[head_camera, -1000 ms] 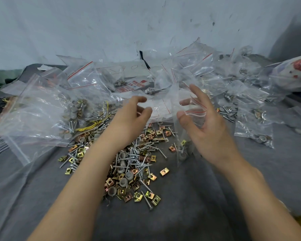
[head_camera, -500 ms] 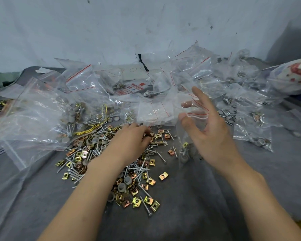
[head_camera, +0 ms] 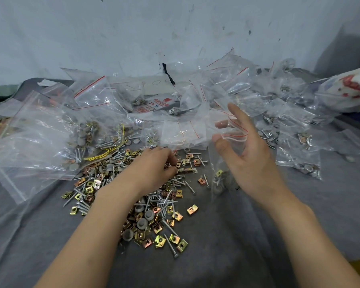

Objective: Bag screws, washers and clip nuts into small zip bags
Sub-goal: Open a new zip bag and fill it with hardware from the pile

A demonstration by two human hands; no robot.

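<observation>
Our left hand (head_camera: 154, 166) is down on the far edge of the loose pile (head_camera: 154, 210) of screws (head_camera: 170, 247), grey washers (head_camera: 142, 223) and brass-coloured clip nuts (head_camera: 192, 209). Its knuckles are up and its fingers curl into the pieces. The back of the hand hides the tips, so we cannot tell whether they have hold of anything. Our right hand (head_camera: 252, 163) is raised just to the right of it, thumb and fingers pinching the red-striped rim of a small zip bag (head_camera: 219, 175) so that the mouth gapes towards the left. The bag hangs down from that grip, long axis near vertical. Its bottom is close to the grey cloth (head_camera: 247, 246), with a few washers and a clip nut inside. The mouth therefore lies up and to the right of the left fingertips, near but above them. We judge the next move to be a short lift and a sweep rightward over the rim, made by the left hand.
</observation>
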